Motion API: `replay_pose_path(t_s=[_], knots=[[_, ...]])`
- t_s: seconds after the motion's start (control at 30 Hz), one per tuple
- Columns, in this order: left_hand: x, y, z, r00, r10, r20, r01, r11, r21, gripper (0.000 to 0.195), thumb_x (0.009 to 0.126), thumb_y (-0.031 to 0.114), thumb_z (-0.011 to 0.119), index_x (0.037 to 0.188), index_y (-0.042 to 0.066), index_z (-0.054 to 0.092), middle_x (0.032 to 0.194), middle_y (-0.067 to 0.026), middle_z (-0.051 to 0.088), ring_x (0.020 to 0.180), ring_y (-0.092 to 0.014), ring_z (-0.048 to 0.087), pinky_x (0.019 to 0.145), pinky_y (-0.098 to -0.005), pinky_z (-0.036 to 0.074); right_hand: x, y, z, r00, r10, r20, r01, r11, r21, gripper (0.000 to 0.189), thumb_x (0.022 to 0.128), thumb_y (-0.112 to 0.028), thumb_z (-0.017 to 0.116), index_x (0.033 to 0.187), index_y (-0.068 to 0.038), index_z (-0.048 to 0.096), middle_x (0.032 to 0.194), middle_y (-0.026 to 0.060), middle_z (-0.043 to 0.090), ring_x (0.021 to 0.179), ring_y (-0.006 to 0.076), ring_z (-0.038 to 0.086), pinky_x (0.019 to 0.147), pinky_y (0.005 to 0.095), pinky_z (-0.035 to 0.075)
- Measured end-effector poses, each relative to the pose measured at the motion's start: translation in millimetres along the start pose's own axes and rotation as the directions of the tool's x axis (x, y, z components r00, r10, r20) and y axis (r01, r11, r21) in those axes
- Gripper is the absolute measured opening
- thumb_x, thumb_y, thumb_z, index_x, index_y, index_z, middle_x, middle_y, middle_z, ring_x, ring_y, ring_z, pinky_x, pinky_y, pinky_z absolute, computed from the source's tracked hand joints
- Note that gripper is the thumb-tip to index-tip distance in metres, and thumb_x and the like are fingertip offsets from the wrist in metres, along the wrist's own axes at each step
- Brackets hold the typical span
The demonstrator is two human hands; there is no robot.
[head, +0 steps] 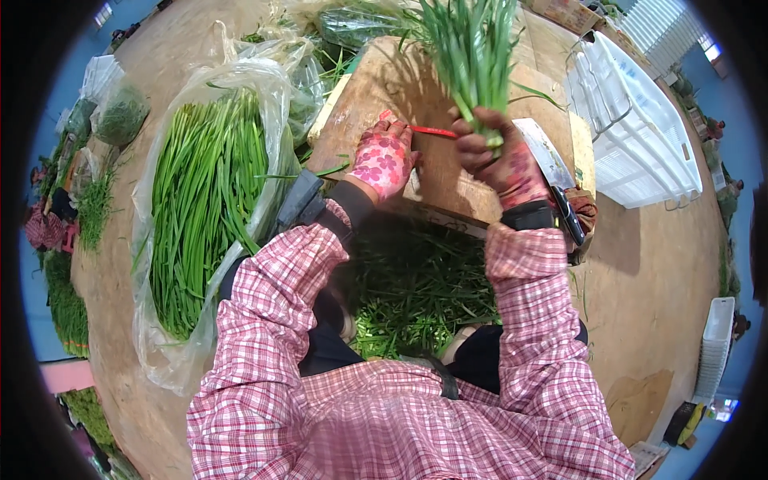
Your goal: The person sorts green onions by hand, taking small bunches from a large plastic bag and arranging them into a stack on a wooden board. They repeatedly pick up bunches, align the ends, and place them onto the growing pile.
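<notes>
My right hand [495, 153], in a flowered glove with bare fingers, grips a bunch of long green leaf vegetables [477, 57] by its pale stem ends. The leaves point away from me above a wooden board [435, 159]. Palm down on that board lies my left hand [386, 153], its fingers over a red strip [432, 129]. The strip runs from under those fingers towards my right hand; whether the left fingers pinch it or only press it is not clear. Beside my right wrist, a broad-bladed knife [547, 157] rests at the board's right side, its dark handle towards me.
An open clear plastic bag [141, 252] full of green leaves [204, 204] lies left of the board. White plastic crates [639, 126] stand at the right. Cut leaves [426, 288] cover the floor between my feet. More bagged greens [360, 27] lie beyond the board. Other people sit far left.
</notes>
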State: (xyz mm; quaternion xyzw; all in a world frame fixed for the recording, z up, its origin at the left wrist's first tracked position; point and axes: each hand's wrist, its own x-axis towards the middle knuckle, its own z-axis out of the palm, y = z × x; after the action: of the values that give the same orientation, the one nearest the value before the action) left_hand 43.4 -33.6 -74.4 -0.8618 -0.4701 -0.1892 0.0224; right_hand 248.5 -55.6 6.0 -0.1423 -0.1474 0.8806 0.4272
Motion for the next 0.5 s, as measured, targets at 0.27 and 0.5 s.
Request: replay_pose_path(t_s=[0.27, 0.5], knots=[[0, -14, -1, 0.998, 0.039, -0.046, -0.042, 0.997, -0.071, 0.039, 0.083, 0.021, 0.060, 0.119, 0.006, 0.057, 0.122, -0.0117, 0.055, 0.116, -0.034, 0.049, 0.096, -0.0415, 0.041, 13, 61, -35, 0.963, 0.199, -0.180, -0.101, 0.892, 0.441, 0.036, 0.089, -0.026, 0.057, 0.109, 0.003, 0.050, 0.083, 0.0048, 0.051, 0.065, 0.0140, 0.049, 0.047, 0.0237, 0.037], [6, -21, -3, 0.999, -0.016, -0.028, 0.013, 0.994, -0.106, 0.033, 0.083, 0.014, 0.052, 0.113, 0.007, 0.061, 0.121, -0.0092, 0.057, 0.118, -0.031, 0.049, 0.098, -0.0411, 0.040, -32, 36, 12, 0.777, -0.109, -0.620, -0.418, 0.648, -0.637, 0.061, 0.088, -0.056, 0.054, 0.103, 0.003, 0.057, 0.090, 0.0149, 0.064, 0.070, 0.0272, 0.067, 0.054, 0.0344, 0.053]])
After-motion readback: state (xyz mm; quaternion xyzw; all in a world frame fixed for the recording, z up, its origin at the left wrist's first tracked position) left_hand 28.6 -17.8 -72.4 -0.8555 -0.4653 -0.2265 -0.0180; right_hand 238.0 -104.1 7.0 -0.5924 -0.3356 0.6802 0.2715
